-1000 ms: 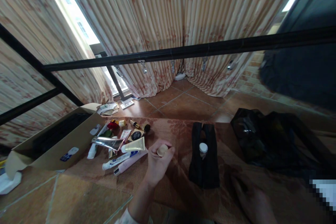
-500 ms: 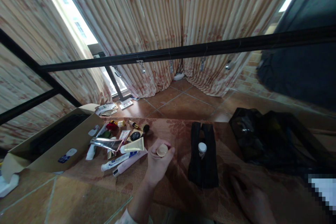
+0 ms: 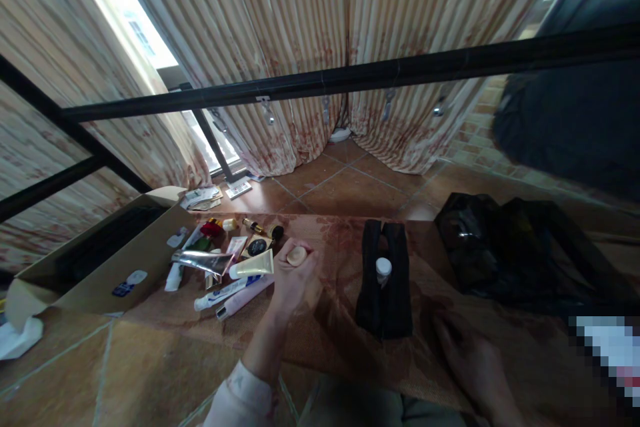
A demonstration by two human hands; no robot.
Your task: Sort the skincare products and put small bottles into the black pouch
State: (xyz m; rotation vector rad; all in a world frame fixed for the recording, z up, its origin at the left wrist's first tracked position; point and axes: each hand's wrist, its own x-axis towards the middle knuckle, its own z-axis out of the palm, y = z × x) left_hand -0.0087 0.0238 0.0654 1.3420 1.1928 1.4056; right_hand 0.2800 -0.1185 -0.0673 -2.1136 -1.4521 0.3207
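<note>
My left hand (image 3: 294, 275) is closed around a small jar with a round beige top (image 3: 297, 255), held upright over the cloth. Beside its fingers lie a cream-coloured tube (image 3: 253, 265), a pale pink tube (image 3: 245, 298) and a white and blue tube (image 3: 227, 292). A black zip pouch (image 3: 367, 307) lies in the middle with its top parted. A white-capped bottle (image 3: 383, 268) pokes out of the opening. To the right of the pouch, my right hand (image 3: 473, 360) rests in shadow on the cloth, fingers loosely apart, with nothing visible in it.
A cardboard box (image 3: 100, 280) with dark contents stands at the left. Several cosmetics, including a silver tube (image 3: 203, 261) and a round black compact (image 3: 257, 246), lie near it. A black bag (image 3: 505, 260) sits at the right. A dark metal bar (image 3: 320, 83) crosses before the curtains.
My left hand has moved a little left, closer to the tubes, still with the jar in it. The view has tilted slightly downward. My right hand has stayed nearly in place.
</note>
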